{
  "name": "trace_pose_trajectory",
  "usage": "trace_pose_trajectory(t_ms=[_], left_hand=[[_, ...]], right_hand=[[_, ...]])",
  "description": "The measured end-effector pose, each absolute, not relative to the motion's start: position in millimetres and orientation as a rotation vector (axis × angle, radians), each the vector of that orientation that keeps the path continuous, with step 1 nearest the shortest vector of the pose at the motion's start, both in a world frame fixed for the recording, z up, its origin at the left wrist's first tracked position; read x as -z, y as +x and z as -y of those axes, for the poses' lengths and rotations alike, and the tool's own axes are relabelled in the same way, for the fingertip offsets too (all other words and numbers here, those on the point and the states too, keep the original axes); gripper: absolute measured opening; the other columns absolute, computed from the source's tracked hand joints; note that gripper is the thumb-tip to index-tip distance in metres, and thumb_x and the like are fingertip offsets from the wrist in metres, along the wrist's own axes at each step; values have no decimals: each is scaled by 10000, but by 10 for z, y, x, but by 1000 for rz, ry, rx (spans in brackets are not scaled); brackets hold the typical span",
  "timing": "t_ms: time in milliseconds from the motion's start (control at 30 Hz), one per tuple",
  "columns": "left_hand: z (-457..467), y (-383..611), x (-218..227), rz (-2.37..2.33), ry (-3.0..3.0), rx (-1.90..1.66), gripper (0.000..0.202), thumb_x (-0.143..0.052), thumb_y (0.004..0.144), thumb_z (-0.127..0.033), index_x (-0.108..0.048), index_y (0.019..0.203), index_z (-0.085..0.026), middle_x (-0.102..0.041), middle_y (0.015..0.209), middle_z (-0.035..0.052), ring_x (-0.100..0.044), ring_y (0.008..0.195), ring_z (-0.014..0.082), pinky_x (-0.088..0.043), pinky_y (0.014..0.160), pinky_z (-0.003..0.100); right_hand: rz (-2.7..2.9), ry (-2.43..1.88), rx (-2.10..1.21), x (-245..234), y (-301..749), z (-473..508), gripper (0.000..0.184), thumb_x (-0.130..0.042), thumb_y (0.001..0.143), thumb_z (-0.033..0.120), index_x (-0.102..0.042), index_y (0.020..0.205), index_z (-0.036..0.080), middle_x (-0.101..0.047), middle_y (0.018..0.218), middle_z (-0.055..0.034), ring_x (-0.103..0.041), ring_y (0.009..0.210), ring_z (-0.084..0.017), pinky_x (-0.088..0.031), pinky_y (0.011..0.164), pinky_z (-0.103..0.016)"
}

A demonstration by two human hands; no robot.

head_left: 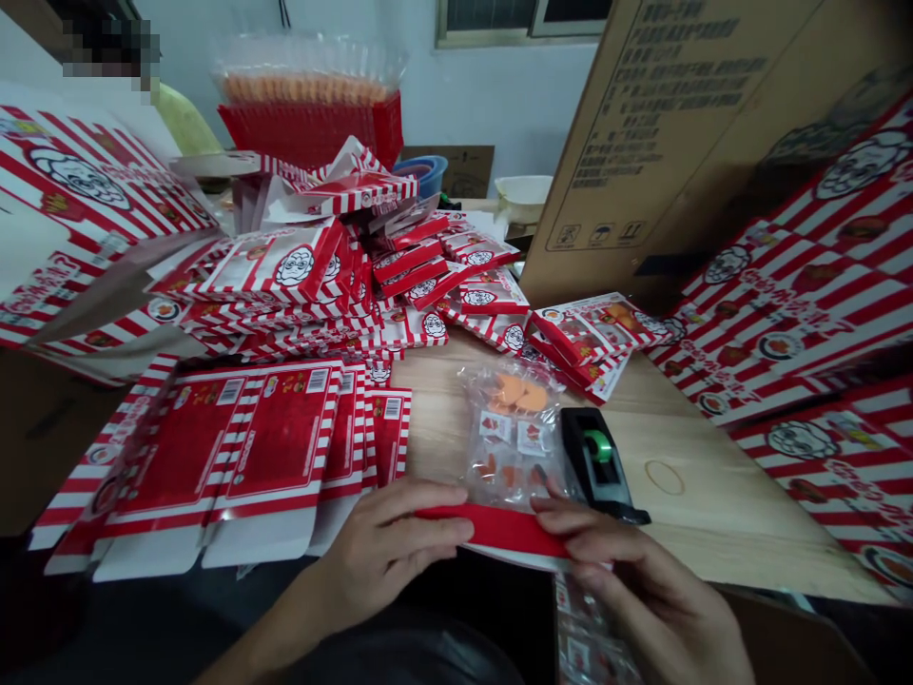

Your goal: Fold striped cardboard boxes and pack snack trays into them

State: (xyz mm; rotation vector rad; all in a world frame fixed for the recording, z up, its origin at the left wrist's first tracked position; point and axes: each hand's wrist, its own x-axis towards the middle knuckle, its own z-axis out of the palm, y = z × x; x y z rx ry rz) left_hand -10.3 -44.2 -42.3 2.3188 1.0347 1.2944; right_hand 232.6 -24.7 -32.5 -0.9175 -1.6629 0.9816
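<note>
At the tabletop (713,504) edge, I confirm the left hand (385,552) and right hand (642,580) each grip pinching a red card strip (499,530). A clear bag of orange pieces (510,428) lies just behind, beside a tape dispenser (595,457).

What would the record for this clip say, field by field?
left hand: gripping red card strip
right hand: gripping the strip's other end
strip position: along the lower edge of clear plastic bag
bag contents: orange pieces, small printed cards
beside right hand: black tape dispenser
on wooden table: rubber band, flat red-striped cartons
</note>
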Motion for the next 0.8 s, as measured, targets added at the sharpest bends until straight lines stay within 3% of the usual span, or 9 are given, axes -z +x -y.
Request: trace_pose_trajectory(t_ms=[167, 233, 367, 467, 533, 600, 700, 800], left_hand=[[460, -77, 435, -1098, 2351, -1336, 192, -503, 899, -147, -639, 1032, -175, -687, 1048, 93, -662, 935, 133, -544, 792, 221], [476, -62, 457, -1115, 2339, -1343, 202, -490, 902, -138, -639, 1032, -177, -685, 1053, 92, -658, 944, 130, -541, 787, 212], [516, -49, 509, -1138, 2340, -1344, 194, -506, 890, -127, -639, 1016, -187, -674, 1068, 77, -643, 964, 128, -527, 806, 218], [537, -43, 515, -1168, 2345, -1334, 172, -499, 897, -139, -625, 1000, -192, -671, 1052, 70, -646, 946, 127, -529, 803, 232], [540, -32, 498, -1177, 2338, -1339, 157, -496, 900, -144, -618, 988, -188, -670, 1042, 71, -647, 937, 123, -530, 799, 224], [536, -13, 473, -1175, 2334, -1362, 136, -508, 897, -154, -616, 975, -181, -668, 1023, 68, -646, 930, 118, -527, 799, 207], [532, 24, 440, -1163, 2326, -1405, 97, -540, 888, -188, -611, 953, -178, -660, 984, 53, -638, 916, 106, -521, 801, 185], [543, 51, 428, -1169, 2331, -1408, 83, -548, 886, -213, -602, 935, -172, -642, 971, 56, -635, 906, 105, -522, 789, 179]], right_hand=[[1609, -941, -974, 333, 2301, 250, 56, -636, 811, 232, -681, 779, 223, -742, 809, -48, -717, 773, -209, -597, 714, -280], [1636, -889, -950, 389, 2320, 247, 34, -678, 779, 254, -682, 799, 227, -743, 841, -56, -711, 819, -237, -583, 794, -371], [1822, -750, -779, 519, 2375, 261, 242, -719, 721, 140, -689, 926, 265, -703, 1069, -58, -638, 1036, -270, -441, 975, -519], [1898, -730, -743, 581, 2441, 294, 260, -671, 749, 108, -691, 946, 277, -684, 1118, -44, -645, 1028, -242, -445, 985, -491], [1848, -817, -794, 640, 2555, 289, 139, -622, 809, 213, -693, 914, 271, -656, 1173, -53, -629, 1057, -244, -506, 923, -425], [1668, -1109, -673, 748, 2746, 226, 148, -558, 847, 316, -682, 894, 250, -644, 1179, -77, -607, 1083, -257, -513, 888, -403], [1392, -1726, -292, 977, 3085, 31, 328, -567, 757, 493, -681, 789, 187, -686, 936, -137, -645, 868, -298, -495, 828, -465], [1379, -1932, -707, 1150, 3283, -152, 434, -614, 618, 599, -687, 666, 174, -678, 672, -105, -598, 535, -237, -512, 545, -388]])
